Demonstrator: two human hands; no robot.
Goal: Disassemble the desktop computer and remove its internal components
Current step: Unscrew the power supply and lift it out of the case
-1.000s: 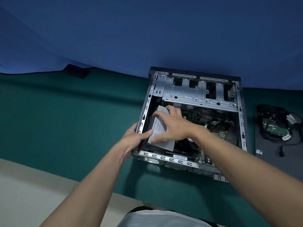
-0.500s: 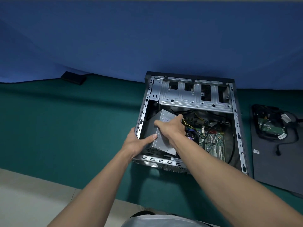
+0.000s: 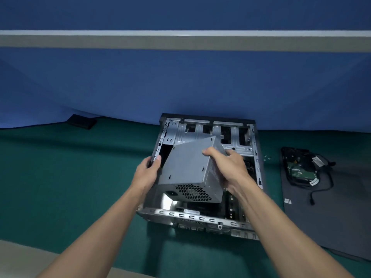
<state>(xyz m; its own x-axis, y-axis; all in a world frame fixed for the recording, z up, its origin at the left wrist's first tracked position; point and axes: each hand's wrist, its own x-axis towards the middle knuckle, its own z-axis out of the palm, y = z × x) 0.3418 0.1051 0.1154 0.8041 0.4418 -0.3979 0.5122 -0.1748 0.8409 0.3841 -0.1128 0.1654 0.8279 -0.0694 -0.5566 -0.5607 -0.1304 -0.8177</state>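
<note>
Two hands are at the open computer case (image 3: 200, 218) on the green table (image 3: 60, 177): the left hand (image 3: 147, 173) grips the case's left wall, and the right hand (image 3: 226, 169) clasps the grey power supply (image 3: 188, 169), held tilted above the case's interior, fan grille facing the camera.

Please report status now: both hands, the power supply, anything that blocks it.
Left hand grips case at its left wall. Right hand grips power supply, tilted, above case floor. Far side hidden: cannot tell if cables hold it.
</note>
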